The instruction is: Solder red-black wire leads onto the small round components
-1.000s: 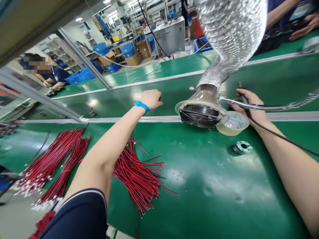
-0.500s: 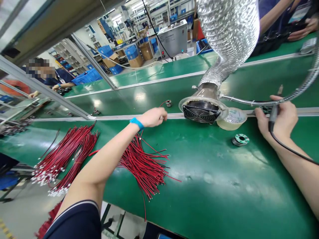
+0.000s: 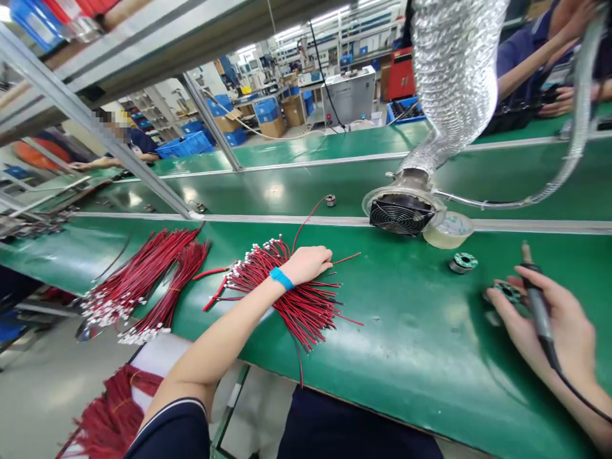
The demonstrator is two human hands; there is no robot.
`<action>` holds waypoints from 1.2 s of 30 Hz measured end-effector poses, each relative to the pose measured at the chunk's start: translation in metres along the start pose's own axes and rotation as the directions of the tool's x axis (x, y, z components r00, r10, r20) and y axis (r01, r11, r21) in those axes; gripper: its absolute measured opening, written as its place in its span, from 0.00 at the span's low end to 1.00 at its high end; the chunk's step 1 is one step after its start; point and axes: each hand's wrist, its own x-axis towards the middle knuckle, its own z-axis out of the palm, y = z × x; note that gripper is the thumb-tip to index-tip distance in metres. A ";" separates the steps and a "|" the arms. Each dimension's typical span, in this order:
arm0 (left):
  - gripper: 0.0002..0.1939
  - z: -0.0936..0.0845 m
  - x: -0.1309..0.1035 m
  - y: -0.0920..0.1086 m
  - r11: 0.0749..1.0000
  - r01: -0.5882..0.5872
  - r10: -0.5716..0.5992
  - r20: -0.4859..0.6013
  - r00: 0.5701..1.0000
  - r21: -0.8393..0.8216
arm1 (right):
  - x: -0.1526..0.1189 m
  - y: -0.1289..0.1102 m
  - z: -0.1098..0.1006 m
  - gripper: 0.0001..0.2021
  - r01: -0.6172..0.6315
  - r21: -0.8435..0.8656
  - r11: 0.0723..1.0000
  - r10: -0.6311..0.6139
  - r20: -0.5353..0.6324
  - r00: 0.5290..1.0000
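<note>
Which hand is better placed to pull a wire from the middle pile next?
Probably the left: the left hand is right at the middle pile of red wires. The right hand is well off to the right, occupied with a soldering iron and a small round part.

Worktop (image 3: 406, 363): smooth, glossy green surface. Duct (image 3: 456, 70): crinkled, shiny metallic foil. Wire bundle (image 3: 310, 312): smooth, plastic-like insulation, low sheen. Soldering iron (image 3: 540, 312): matt dark grip, metallic tip. Tape roll (image 3: 448, 237): glossy, translucent plastic. Support post (image 3: 213, 124): satin metal. Wristband (image 3: 281, 278): smooth, plastic-like. Sleeve (image 3: 174, 430): matt cloth.
</note>
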 end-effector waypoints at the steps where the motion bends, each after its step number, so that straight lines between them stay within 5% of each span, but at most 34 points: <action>1: 0.09 0.004 0.006 0.004 1.000 -0.013 0.012 -0.021 1.000 -0.013 | -0.008 -0.008 -0.005 0.26 0.009 0.031 0.999 -0.009 0.024 1.000; 12: 0.05 0.018 0.055 0.046 0.943 -0.200 0.161 -0.161 0.974 -0.266 | -0.059 -0.088 -0.033 0.23 0.096 0.283 0.954 -0.169 0.244 0.955; 18: 0.08 0.020 0.033 0.100 0.843 -0.343 0.263 -0.240 0.935 -0.414 | -0.066 -0.097 -0.031 0.21 0.054 0.143 0.988 -0.084 0.213 0.973; 26: 0.07 0.031 0.008 0.131 0.794 -0.522 0.358 -0.456 0.815 -0.310 | -0.079 -0.120 -0.031 0.27 -0.048 0.426 0.904 -0.095 0.307 0.947; 36: 0.07 0.031 -0.003 0.141 0.708 -0.456 0.267 -0.393 0.880 -0.539 | -0.091 -0.139 -0.029 0.31 -0.149 0.508 0.848 -0.068 0.383 0.921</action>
